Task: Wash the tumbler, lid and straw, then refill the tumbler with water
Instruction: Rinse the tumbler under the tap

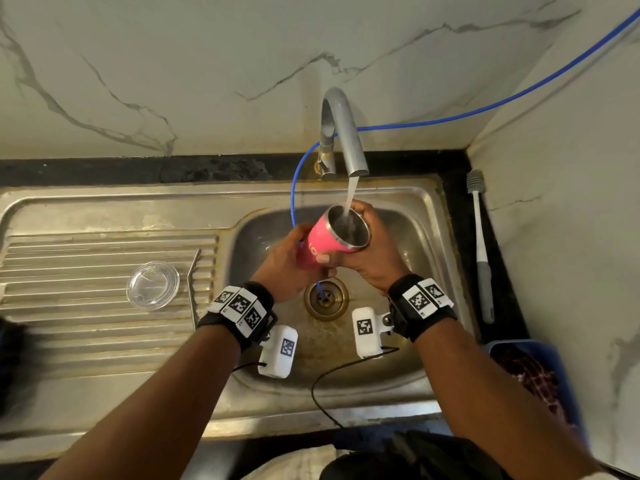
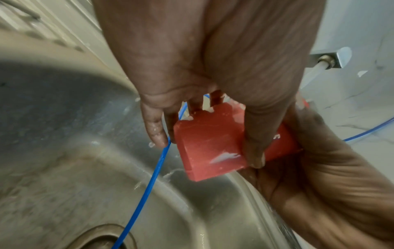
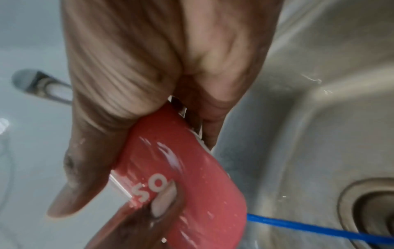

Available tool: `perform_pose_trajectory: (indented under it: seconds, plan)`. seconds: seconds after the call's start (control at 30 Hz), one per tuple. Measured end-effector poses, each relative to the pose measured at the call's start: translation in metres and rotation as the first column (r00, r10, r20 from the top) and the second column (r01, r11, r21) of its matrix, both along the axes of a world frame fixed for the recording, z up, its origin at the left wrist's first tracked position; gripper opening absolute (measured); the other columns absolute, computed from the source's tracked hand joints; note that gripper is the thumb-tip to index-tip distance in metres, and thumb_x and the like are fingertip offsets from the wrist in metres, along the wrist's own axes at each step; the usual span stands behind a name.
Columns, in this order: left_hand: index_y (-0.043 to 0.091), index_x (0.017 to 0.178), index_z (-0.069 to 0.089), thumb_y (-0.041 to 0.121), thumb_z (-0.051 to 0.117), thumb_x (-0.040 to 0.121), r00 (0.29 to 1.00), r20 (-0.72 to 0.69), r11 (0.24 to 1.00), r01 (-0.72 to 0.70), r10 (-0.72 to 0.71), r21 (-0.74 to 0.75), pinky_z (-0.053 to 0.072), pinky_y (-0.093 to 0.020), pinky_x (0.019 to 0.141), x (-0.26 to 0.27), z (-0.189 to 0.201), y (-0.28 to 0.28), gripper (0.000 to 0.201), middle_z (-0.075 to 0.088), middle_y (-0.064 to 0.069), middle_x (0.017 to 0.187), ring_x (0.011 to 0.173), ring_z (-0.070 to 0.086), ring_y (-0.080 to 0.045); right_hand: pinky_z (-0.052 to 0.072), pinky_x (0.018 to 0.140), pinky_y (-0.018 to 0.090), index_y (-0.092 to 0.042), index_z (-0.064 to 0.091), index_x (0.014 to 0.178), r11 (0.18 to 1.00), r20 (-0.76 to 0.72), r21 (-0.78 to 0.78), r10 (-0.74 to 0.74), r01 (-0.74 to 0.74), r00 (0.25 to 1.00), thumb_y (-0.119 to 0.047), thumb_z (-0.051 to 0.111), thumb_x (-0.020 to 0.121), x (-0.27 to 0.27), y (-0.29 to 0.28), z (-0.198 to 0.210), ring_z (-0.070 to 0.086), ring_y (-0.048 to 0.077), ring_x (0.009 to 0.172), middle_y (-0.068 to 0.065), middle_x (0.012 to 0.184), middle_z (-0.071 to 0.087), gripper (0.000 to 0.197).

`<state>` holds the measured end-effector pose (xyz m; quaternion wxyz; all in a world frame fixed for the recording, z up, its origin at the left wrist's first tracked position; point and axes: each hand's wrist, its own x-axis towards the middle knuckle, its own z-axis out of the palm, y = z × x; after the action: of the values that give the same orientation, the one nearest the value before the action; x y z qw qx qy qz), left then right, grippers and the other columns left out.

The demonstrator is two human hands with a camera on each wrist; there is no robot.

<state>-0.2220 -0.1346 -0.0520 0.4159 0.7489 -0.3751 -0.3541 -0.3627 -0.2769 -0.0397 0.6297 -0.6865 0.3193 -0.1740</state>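
The fingers [image 2: 253, 148] of the left hand [image 1: 284, 268] curl round the lower body of the pink tumbler [image 1: 323, 242], thumb across its side, gripping it near the base. The right hand [image 1: 372, 251] wraps its fingers [image 3: 70, 176] round the upper part just below the steel rim, its thumb lying along the wall beside the white lettering. Between the two hands the tumbler is held tilted over the sink [image 1: 429, 237] basin, its open mouth turned up toward the tap [image 1: 343, 133]. A stream of water [image 1: 351, 192] falls from the spout straight into the mouth.

A thin blue hose [image 1: 519, 95] runs down the wall, passes behind the tumbler and ends in the drain [image 1: 327, 299]. On the ribbed draining board to the left lie the clear lid [image 1: 152, 285] and, just beside it, a metal straw [image 1: 191, 289]. A bottle brush [image 1: 482, 247] lies on the dark tabletop [image 1: 460, 202] to the right of the sink, near a blue tub [image 1: 554, 362].
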Motion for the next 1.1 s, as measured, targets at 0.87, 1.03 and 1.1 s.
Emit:
perform_pose_trajectory:
  seconds: [0.87, 1.03, 1.1]
  plan:
    - [0.015, 0.119, 0.048, 0.03, 0.1, 0.065, 0.982, 0.169, 0.993, -0.095, 0.082, 0.067, 0.055, -0.021, 0.07, -0.012, 0.015, -0.008, 0.076, 0.067, 0.002, 0.11, 0.09, 0.068, -0.016, 0.062, 0.09, 0.034, -0.026, 0.054, 0.137, 0.969, -0.09, 0.175, -0.159, 0.173, 0.983, -0.033, 0.101, 0.064, 0.008, -0.004, -0.003, 0.068, 0.014, 0.115, -0.004, 0.129, 0.068, 0.087]
    - [0.012, 0.126, 0.051, 0.021, 0.097, 0.069, 0.995, 0.103, 0.997, -0.01, 0.002, 0.08, 0.048, -0.005, 0.072, -0.014, 0.006, -0.012, 0.073, 0.067, 0.006, 0.11, 0.093, 0.066, -0.01, 0.058, 0.089, 0.019, -0.026, 0.058, 0.128, 0.996, -0.119, -0.009, -0.091, 0.09, 0.989, -0.027, 0.106, 0.055, -0.008, -0.004, -0.005, 0.067, -0.006, 0.106, -0.011, 0.119, 0.07, 0.087]
    - [0.015, 0.133, 0.053, 0.03, 0.093, 0.069, 0.994, 0.1, 0.996, 0.036, -0.044, 0.085, 0.055, -0.025, 0.093, -0.008, 0.008, -0.016, 0.078, 0.067, 0.001, 0.124, 0.113, 0.065, -0.014, 0.054, 0.089, 0.014, -0.026, 0.055, 0.128, 0.988, -0.095, -0.138, -0.079, 0.065, 0.992, -0.026, 0.106, 0.054, -0.009, -0.005, -0.004, 0.064, -0.007, 0.108, -0.012, 0.119, 0.068, 0.09]
